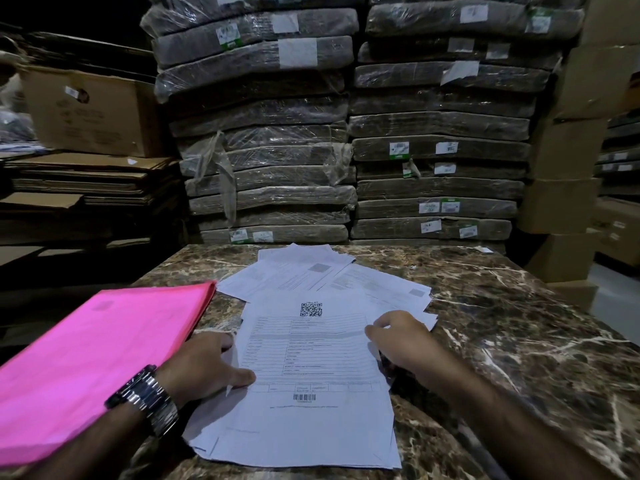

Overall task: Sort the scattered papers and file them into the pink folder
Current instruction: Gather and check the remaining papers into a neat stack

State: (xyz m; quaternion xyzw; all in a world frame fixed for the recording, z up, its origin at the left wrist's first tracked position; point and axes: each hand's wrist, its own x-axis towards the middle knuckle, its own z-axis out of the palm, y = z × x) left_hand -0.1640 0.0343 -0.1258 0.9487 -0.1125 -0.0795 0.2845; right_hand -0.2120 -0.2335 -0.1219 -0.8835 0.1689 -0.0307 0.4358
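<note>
Papers (311, 362) heaped mid-tabletop (502, 323), left edge pinched by left hand (204, 362), thumb on top; right hand (398, 337) curled over right edge, grip not discernible. Pink folder (86, 358) just left, under the forearm. Brown veined marble. Behind, wrapped bundles (263, 150) with small labels, boxes (90, 109). QR code, barcode on top sheet; print unreadable.

We see the pink folder (90, 362) closed at the lower left of the frame, slanting up toward the centre, its far corner just beside the white pages. A rough stack (304, 431) lies at lower centre, edges uneven; its top sheet (311, 355) carries a QR code, a ruled table and a barcode. Loose sheets (304, 271) fan out just above, overlapping one another and the stack.
</note>
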